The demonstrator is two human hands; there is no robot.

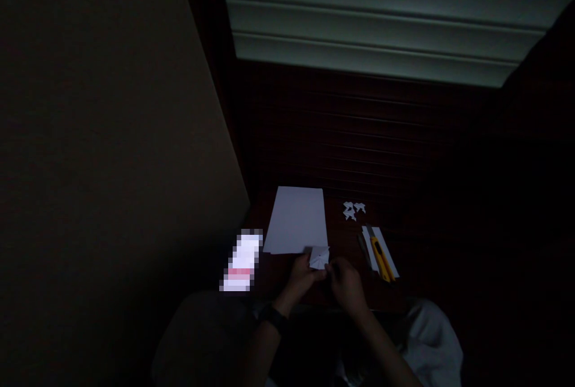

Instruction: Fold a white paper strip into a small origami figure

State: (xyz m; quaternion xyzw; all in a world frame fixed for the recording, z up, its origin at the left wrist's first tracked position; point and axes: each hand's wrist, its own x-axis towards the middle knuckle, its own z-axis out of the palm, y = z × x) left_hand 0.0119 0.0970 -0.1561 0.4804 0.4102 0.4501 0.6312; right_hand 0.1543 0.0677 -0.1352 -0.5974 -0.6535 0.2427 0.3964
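Note:
Between my two hands is a small folded piece of white paper (318,257) with crease lines meeting near its middle. My left hand (302,276) grips its left and lower side, thumb toward the front. At the paper's lower right corner, my right hand (345,282) pinches the edge with closed fingertips. Just beyond lies a stack of white sheets (299,219), partly behind the folded piece. Several small folded paper figures (349,214) sit to the far right of the stack. The scene is dim, so finer folds are hard to make out.
A yellow box cutter (381,258) lies on a strip of white paper (390,252) to the right, beside a thin dark object (365,249). On the left is a bright, pixelated screen (242,261). A wall (135,135) borders the left, and slatted panels (359,33) rise behind the table.

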